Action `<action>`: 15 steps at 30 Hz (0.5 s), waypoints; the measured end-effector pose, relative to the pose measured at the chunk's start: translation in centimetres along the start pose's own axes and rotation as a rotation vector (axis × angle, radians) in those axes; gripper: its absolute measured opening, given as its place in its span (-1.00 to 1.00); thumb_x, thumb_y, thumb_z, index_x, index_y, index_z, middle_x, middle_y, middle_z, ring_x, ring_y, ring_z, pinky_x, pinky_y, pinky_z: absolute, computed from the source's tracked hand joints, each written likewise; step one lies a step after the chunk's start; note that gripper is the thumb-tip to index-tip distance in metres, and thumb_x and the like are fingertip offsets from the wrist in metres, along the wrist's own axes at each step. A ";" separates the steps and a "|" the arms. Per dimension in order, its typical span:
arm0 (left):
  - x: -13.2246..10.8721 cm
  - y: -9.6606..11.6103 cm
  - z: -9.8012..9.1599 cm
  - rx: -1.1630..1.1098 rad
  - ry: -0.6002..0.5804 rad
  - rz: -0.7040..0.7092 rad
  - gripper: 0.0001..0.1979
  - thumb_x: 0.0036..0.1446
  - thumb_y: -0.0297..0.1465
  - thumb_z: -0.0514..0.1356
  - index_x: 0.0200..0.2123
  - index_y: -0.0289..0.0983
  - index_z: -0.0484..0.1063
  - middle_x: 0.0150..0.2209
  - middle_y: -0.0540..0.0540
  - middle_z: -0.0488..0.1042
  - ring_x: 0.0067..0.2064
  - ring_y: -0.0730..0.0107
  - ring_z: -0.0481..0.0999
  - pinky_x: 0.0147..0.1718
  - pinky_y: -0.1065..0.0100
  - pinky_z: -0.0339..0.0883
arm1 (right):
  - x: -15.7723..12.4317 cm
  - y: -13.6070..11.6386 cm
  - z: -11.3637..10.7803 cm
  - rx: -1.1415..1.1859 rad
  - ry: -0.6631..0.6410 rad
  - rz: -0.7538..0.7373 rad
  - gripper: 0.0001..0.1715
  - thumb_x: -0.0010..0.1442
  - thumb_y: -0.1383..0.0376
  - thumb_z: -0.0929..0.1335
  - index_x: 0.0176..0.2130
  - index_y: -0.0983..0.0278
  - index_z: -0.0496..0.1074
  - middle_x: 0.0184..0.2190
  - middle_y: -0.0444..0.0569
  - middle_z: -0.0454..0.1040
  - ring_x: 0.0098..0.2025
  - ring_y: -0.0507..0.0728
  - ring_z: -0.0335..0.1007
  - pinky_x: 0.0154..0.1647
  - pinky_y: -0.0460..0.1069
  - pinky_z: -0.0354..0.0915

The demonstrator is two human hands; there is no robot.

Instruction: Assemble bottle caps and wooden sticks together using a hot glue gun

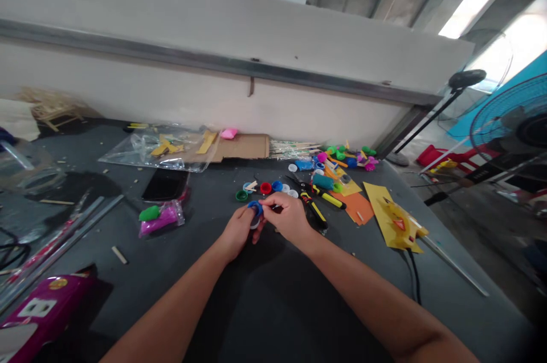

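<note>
the left hand (239, 233) and right hand (287, 217) are together over the dark counter (141, 272), fingers of both clamped on a blue bottle cap (255, 208), with a white cap (255, 224) showing just under it. a red cap (265, 188), another blue cap (277, 186) and a green cap (241, 195) lie just ahead of the hands, near black-handled scissors (299, 183) and a yellow-and-black craft knife (313, 209). a black phone (166, 184) and a packet of pink clay (162, 220) sit further left.
</note>
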State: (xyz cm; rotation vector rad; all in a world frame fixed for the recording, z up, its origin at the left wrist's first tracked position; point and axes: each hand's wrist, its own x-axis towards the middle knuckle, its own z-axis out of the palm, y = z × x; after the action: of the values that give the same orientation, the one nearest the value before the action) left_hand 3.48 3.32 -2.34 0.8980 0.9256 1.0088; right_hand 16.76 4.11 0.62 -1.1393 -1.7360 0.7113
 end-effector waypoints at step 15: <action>0.2 0.1 -0.1 -0.013 -0.020 -0.007 -0.77 0.04 -0.29 0.02 -0.54 -0.30 0.28 -0.68 0.05 0.24 -0.73 0.57 0.17 -0.79 0.49 0.05 | 0.5 -0.3 -0.1 0.269 -0.091 0.235 -0.90 -0.01 0.32 0.34 -0.44 0.30 0.47 -0.59 -0.12 0.47 -0.53 0.04 0.43 -0.46 -0.09 0.32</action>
State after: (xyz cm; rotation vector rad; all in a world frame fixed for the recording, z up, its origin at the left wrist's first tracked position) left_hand 3.42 3.50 -2.34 0.8919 0.9044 0.9972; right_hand 16.66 4.40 1.13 -1.1463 -1.5374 1.1198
